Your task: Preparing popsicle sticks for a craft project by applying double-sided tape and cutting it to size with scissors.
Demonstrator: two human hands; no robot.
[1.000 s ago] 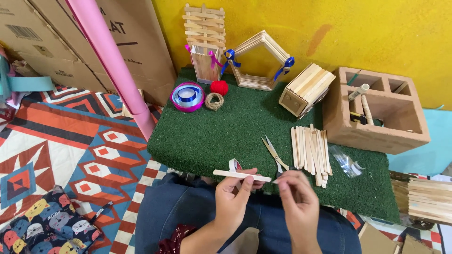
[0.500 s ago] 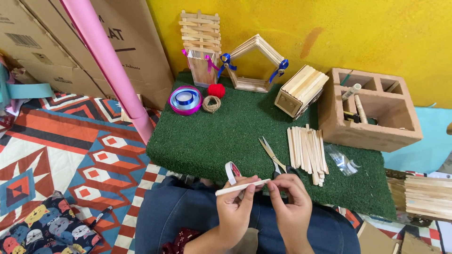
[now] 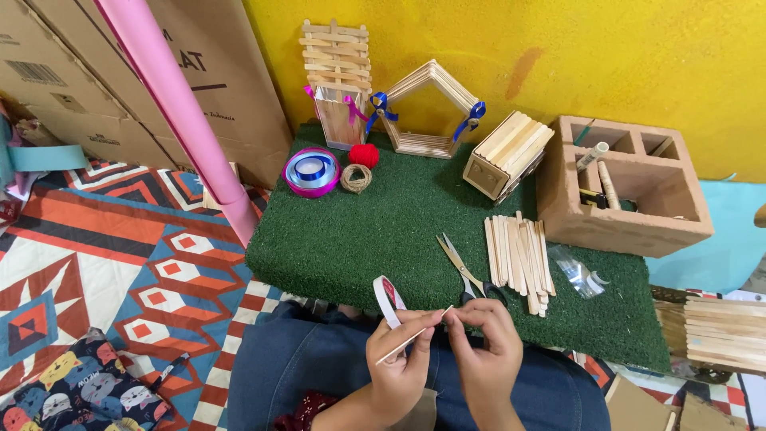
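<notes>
At the far left a pink roll (image 3: 185, 112) leans against cardboard boxes (image 3: 96, 72). On the green turf mat (image 3: 343, 239) sit a ribbon spool (image 3: 311, 171), a twine ball (image 3: 356, 177) and a red yarn ball (image 3: 364, 155). Near the person's lap, the left hand (image 3: 401, 361) pinches a craft stick (image 3: 413, 336) and carries a small tape roll (image 3: 388, 300) on a finger. The right hand (image 3: 483, 348) meets it, fingertips closed on the stick's upper end. The stick looks best held steady while tape is pressed flat along it. Further right lie scissors (image 3: 465, 271), a row of loose sticks (image 3: 519, 255) and a brown compartment box (image 3: 624, 185).
</notes>
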